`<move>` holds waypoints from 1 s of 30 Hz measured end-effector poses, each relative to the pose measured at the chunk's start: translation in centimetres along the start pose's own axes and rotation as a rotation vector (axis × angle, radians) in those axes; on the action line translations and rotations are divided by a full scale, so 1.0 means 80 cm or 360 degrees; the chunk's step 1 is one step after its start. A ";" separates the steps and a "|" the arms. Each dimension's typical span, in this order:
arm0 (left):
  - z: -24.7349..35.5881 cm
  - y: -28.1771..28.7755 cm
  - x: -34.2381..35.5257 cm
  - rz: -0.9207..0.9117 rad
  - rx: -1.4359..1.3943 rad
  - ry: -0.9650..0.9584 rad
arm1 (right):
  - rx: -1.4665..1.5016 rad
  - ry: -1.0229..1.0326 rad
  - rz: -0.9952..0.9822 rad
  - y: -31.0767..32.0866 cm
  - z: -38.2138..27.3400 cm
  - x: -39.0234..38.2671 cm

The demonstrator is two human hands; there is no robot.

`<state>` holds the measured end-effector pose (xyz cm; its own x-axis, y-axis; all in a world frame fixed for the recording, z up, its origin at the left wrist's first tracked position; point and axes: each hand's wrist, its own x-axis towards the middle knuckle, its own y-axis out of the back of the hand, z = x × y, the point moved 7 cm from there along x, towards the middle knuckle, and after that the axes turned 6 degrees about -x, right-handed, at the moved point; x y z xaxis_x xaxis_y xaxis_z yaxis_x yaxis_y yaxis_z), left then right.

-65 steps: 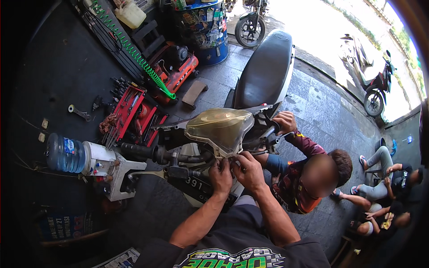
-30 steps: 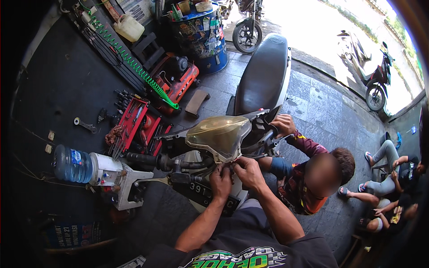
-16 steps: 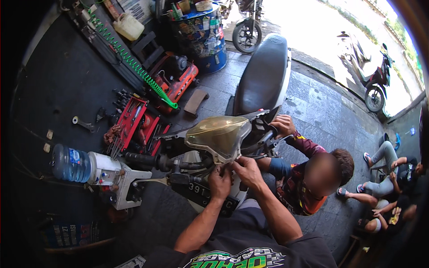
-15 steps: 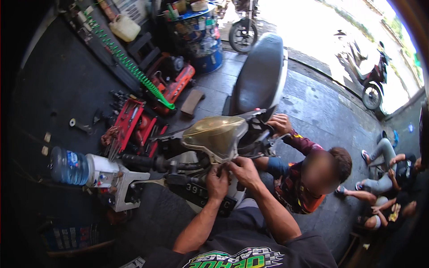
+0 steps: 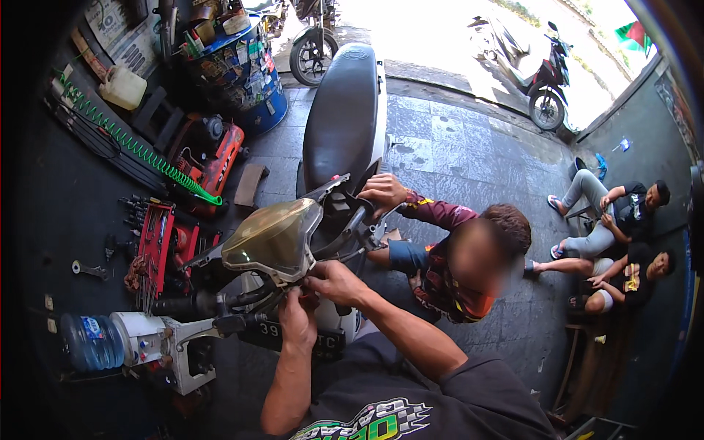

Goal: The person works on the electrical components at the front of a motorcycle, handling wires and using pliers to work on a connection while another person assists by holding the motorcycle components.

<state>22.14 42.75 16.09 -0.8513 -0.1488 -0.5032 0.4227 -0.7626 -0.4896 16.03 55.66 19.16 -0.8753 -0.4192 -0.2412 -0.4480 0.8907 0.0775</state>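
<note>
Both my hands are closed at the lower edge of the yellowed headlamp (image 5: 271, 233) of a white and black scooter. My left hand (image 5: 298, 319) is underneath it, fingertips pinched at its mounting; what they grip is too small to make out. My right hand (image 5: 335, 284) is curled just right of it, on something hidden among the wires and bracket. Below them is a dark number plate (image 5: 265, 334). Left of the lamp are the handlebar grip (image 5: 176, 306) and lever. A crouching co-worker (image 5: 447, 293) holds the scooter's front with one hand (image 5: 383, 192), near the seat (image 5: 341, 117).
At left stand a red tool cart (image 5: 158, 246), water jug (image 5: 92, 341), red compressor (image 5: 216, 176), green coiled hose (image 5: 139, 150) and blue drum (image 5: 260, 110). Two people (image 5: 627, 213) sit along the right wall. Parked motorbikes (image 5: 543, 110) stand beyond the doorway.
The view has swung, so the scene sits further left. My right hand and forearm are angled more to the left; both hands remain at the headlamp's lower edge.
</note>
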 end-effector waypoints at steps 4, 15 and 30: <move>0.008 -0.012 -0.022 0.0033 -0.0060 -0.0049 | -0.0006 -0.0026 0.0018 -0.006 0.000 -0.003; 0.009 -0.011 -0.029 0.0020 -0.0411 0.0196 | -0.0194 0.0033 -0.0016 -0.001 0.000 0.005; 0.036 0.019 -0.044 0.0157 -0.0473 0.0493 | -0.0913 0.0486 0.0164 0.001 -0.024 -0.017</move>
<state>24.88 40.28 19.11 -0.6883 0.0183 -0.7252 0.6068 -0.5333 -0.5894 16.84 55.98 21.35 -0.8935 -0.4430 0.0739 -0.3112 0.7292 0.6094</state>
